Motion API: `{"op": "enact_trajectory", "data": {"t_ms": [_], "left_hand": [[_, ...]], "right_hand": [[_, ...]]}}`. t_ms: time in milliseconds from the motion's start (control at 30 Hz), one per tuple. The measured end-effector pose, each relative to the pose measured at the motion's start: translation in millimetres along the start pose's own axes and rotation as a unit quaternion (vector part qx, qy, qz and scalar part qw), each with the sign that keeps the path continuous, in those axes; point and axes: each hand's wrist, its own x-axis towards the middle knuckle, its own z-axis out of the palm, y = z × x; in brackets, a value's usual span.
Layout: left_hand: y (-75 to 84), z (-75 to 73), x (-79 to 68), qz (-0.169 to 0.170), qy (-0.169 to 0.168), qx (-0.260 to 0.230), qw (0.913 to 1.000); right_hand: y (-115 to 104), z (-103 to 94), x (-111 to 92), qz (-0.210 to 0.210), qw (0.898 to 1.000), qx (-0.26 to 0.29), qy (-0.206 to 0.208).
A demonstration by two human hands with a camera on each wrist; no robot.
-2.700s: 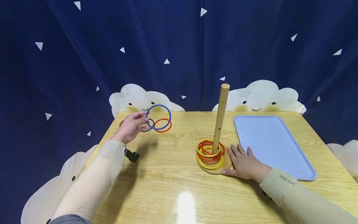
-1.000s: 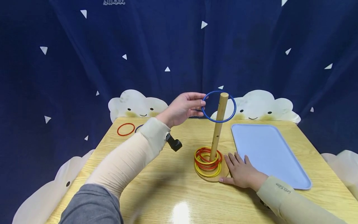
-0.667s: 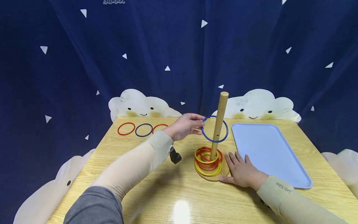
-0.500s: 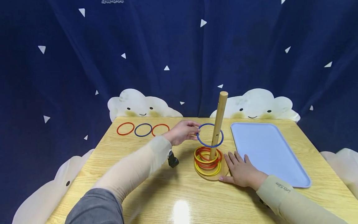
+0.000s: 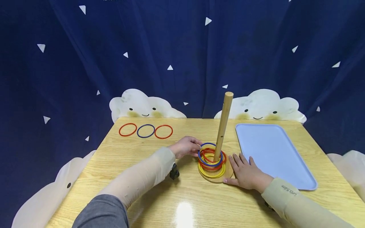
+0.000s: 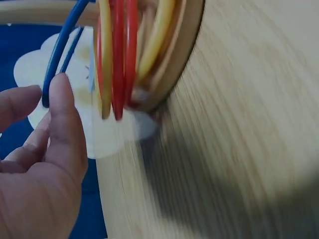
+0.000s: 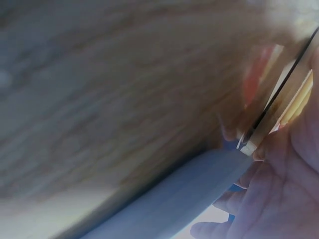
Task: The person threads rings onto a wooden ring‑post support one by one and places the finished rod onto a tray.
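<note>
My left hand (image 5: pixel 185 147) pinches the left side of a blue ring (image 6: pixel 59 47) between thumb and fingers. That ring encircles the wooden peg (image 5: pixel 223 123), low down, just above the red and yellow rings (image 6: pixel 118 59) piled around it. In the left wrist view a gap shows between the blue ring and the pile. The peg rises from a round wooden base (image 5: pixel 229 172). My right hand (image 5: pixel 247 172), fingers straight and spread, rests against the right edge of that base. The right wrist view shows its palm and fingers beside the base's edge.
Three rings lie in a row at the back left of the table: a red ring (image 5: pixel 127 136), a blue ring (image 5: pixel 146 137) and another red ring (image 5: pixel 163 138). A light blue tray (image 5: pixel 273 152) lies right of the peg. A dark blue curtain (image 5: pixel 182 41) hangs behind.
My left hand carried the blue ring from the back left to over the peg's top, then lowered it along the peg to the pile. My right hand stayed at the base.
</note>
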Motion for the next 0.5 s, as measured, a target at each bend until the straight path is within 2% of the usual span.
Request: {"op": "enact_trajectory", "data": {"t_ms": [133,267,367,500], "left_hand": [[-1.0,-12.0,1.4,0.012,0.014,0.013,0.9998],[-4.0,-36.7,2.4,0.031,0.055,-0.004,0.9980],[-7.3,-66.7,0.4,0.040,0.102,-0.037,0.9933],[-8.1,-118.4,-11.1,0.034,0.154,-0.084,0.9839]], "right_hand": [[1,-1.5,-2,0.001,1.000,-0.004,0.005],[3,-2.2,-3,0.001,1.000,-0.011,0.013],[5,-2.2,-3,0.001,1.000,-0.013,0.017],[4,-3.3,-4,0.004,1.000,-0.015,0.018]]}}
